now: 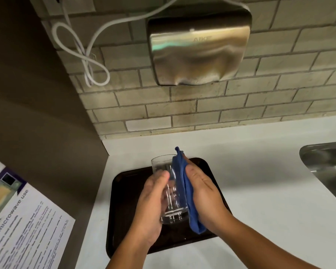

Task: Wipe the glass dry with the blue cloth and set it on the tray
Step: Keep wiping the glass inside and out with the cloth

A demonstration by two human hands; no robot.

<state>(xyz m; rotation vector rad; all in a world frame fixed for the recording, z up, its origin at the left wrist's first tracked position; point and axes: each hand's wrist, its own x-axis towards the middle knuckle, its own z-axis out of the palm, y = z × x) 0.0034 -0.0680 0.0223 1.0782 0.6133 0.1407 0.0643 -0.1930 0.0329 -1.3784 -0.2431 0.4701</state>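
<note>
A clear drinking glass (168,193) is held tilted above the dark brown tray (124,191), its mouth pointing away from me. My left hand (151,206) grips the glass along its left side and base. My right hand (204,195) presses the folded blue cloth (183,189) flat against the right side of the glass. The cloth runs from the rim down past the base. The tray lies on the white counter (260,191) under both hands.
A steel sink (330,167) is set into the counter at the right edge. A steel hand dryer (198,49) hangs on the tiled wall, with a looped white cord (81,49) to its left. A printed microwave notice (23,220) lies at the lower left.
</note>
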